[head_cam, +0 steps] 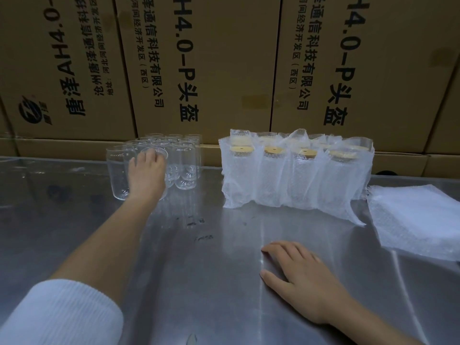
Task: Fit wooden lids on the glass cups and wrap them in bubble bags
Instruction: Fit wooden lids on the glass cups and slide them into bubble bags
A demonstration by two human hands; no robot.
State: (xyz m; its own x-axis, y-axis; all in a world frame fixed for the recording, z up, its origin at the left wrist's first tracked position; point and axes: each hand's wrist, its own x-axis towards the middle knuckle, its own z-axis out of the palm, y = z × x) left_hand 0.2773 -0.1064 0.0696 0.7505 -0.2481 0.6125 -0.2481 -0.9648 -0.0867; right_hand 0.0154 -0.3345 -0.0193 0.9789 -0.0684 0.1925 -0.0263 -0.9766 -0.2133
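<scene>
Glass cups (179,158), clear and can-shaped, stand upright in a tight cluster at the far left of the shiny steel table (199,282), none of them with a lid that I can see. From my seat I see my left hand (147,174) stretched out over the nearest cup of the cluster (159,155), fingers (155,155) draped across its rim and the palm against its side; whether they have truly closed on the glass I cannot tell. A white ribbed sleeve (62,317) covers that arm near the bottom left corner. Right of the cluster, set apart from it, stands a row of cups already wrapped in white bubble bags (293,180), round pale wooden lids (241,148) showing at their open tops. My right hand (303,280) lies flat on the steel, fingers spread, holding nothing. At the far right edge sits a flat stack of unused white bubble bags (418,217). Brown cardboard cartons (224,58) with black printed lettering wall off the back.
</scene>
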